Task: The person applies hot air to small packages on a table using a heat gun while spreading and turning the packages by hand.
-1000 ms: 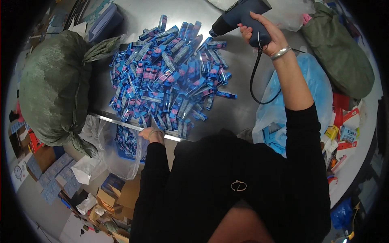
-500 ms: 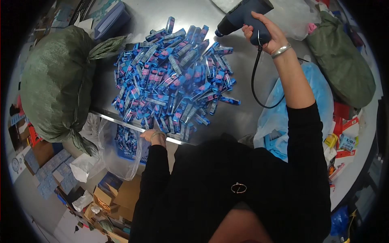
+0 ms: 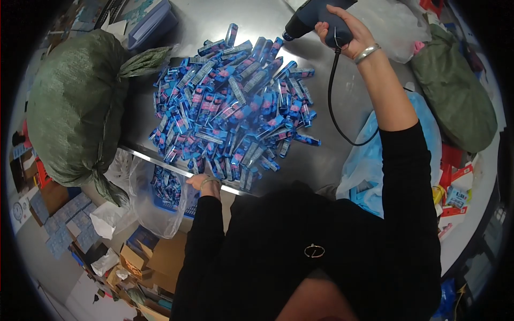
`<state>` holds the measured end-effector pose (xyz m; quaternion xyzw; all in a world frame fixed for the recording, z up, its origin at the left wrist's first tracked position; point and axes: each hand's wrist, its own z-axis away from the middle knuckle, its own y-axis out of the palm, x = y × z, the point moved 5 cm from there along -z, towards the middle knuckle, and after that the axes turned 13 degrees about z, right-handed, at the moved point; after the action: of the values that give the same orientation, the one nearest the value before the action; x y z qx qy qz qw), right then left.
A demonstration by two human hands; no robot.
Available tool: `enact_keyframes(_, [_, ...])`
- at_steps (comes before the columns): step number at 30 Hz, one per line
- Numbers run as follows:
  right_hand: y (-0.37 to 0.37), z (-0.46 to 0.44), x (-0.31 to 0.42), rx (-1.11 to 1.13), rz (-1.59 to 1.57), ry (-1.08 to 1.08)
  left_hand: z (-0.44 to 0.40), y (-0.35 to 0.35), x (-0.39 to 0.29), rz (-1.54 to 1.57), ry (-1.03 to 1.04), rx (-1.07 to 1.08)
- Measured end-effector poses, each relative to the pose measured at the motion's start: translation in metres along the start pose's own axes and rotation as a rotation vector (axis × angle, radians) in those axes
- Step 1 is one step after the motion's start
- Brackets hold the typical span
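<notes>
Right hand [image 3: 352,33]: wrapped around handle of heat gun [image 3: 309,17], off far-right side of blue packet heap [image 3: 227,109] | nozzle [image 3: 288,35]: toward heap | left hand [image 3: 202,183]: at edge of steel table [image 3: 324,120], near side of heap; cannot tell if gripping

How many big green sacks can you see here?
2: one green sack left of the blue packets, a second sack at far right, past the right hand. Others may be hidden.
</notes>
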<state>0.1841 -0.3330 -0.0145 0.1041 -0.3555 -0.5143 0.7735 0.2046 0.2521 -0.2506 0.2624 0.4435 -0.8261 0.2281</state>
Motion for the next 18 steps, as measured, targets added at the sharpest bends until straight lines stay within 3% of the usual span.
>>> enact_keyframes(18, [0.010, -0.022, 0.003, -0.008, 0.105, 0.021, 0.017, -0.005, -0.005, 0.092, -0.054, 0.080])
